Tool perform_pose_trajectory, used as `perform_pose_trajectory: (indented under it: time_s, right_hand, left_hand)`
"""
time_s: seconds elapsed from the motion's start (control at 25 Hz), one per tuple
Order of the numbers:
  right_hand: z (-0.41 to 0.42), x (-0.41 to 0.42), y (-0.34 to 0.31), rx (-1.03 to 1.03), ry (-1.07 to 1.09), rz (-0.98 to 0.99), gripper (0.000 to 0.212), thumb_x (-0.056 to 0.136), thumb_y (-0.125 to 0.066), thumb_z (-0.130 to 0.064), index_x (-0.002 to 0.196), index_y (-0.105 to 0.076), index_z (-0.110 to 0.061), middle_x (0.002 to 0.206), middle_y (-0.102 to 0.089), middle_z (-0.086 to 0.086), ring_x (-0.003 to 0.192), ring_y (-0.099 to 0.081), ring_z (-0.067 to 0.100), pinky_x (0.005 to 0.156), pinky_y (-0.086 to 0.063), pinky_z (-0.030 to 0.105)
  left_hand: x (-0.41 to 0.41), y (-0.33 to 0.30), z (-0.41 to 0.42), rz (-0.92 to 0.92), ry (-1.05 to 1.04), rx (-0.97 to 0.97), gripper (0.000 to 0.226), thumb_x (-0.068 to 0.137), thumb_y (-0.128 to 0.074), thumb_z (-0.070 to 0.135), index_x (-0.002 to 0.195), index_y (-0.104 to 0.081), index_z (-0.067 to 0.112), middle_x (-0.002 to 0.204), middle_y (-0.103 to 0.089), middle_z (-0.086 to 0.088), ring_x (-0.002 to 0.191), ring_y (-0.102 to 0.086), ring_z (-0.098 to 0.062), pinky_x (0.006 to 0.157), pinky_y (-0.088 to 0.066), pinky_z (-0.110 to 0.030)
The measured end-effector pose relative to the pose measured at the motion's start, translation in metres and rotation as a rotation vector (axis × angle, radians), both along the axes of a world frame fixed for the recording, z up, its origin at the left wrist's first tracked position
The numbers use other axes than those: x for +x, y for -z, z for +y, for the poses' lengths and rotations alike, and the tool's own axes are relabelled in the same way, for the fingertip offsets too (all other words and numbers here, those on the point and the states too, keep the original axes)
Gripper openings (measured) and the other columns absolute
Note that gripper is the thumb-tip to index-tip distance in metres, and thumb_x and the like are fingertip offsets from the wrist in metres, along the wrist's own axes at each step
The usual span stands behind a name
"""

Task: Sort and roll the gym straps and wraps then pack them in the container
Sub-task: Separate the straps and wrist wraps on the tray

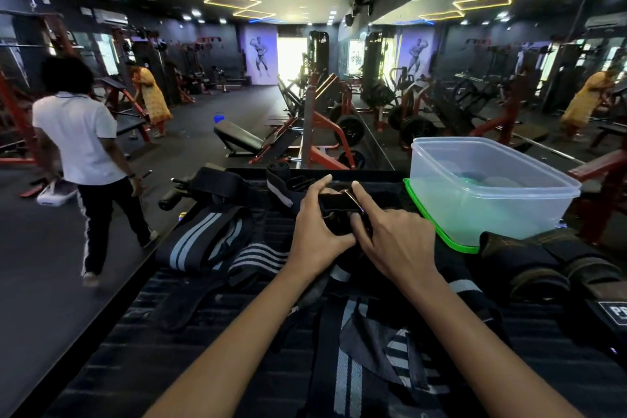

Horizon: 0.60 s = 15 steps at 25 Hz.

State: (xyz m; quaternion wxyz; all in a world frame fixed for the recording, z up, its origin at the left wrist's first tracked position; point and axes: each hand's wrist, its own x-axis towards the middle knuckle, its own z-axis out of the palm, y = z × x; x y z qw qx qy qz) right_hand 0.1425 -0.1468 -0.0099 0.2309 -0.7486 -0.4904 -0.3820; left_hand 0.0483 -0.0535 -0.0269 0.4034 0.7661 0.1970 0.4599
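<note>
Both hands hold one black strap (336, 205) with a metal buckle over the dark ribbed surface (135, 343). My left hand (317, 231) grips its left side, and my right hand (386, 234) pinches the right side by the buckle. A clear plastic container (488, 190) stands on a green lid (441, 231) to the right; I cannot make out what is inside it. Black wraps with grey stripes (200, 241) lie to the left, and another striped wrap (353, 366) lies under my forearms. Dark padded straps (549, 268) rest on the right.
A person in a white shirt (81, 146) walks on the gym floor to the left, close to the surface's edge. A second person in yellow (152, 95) stands farther back. Weight machines and a bench (244, 139) stand beyond, with a mirror wall on the right.
</note>
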Motion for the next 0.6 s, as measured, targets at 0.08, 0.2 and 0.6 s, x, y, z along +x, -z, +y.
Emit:
perform_pose_trajectory:
  time_s: [0.08,0.2,0.6]
  right_hand:
    - [0.0009,0.0041,0.0007,0.046,0.001,-0.128,0.048,0.086,-0.039,-0.04,0.112,-0.072,-0.018,0.04,-0.049,0.002,0.031,-0.045,0.022,0.044,-0.017,0.021]
    - [0.0001,0.0029,0.0012,0.109,-0.007,-0.245,0.042,0.086,-0.045,-0.039,0.106,-0.073,-0.015,0.056,-0.058,0.002,0.045,-0.054,0.022,0.043,-0.025,0.024]
    - [0.0018,-0.0008,0.0081,0.159,-0.218,-0.331,0.017,0.091,-0.061,-0.023,0.101,-0.071,-0.014,0.087,-0.064,0.002,0.062,-0.053,0.019,0.041,-0.037,0.027]
  left_hand:
    - [0.0002,0.0003,0.0019,-0.001,0.021,-0.038,0.086,0.063,-0.082,0.004,0.137,-0.04,0.02,0.118,-0.055,0.004,0.109,-0.057,-0.009,0.089,-0.042,-0.008]
    - [-0.002,0.0,0.0019,0.012,0.023,-0.047,0.088,0.063,-0.08,0.002,0.138,-0.038,0.021,0.12,-0.053,0.006,0.111,-0.055,-0.008,0.09,-0.042,-0.008]
    - [-0.0058,-0.0001,0.0073,0.162,0.181,-0.071,0.039,0.066,-0.078,0.004,0.094,-0.057,0.021,0.092,-0.064,-0.001,0.084,-0.063,-0.005,0.071,-0.051,-0.019]
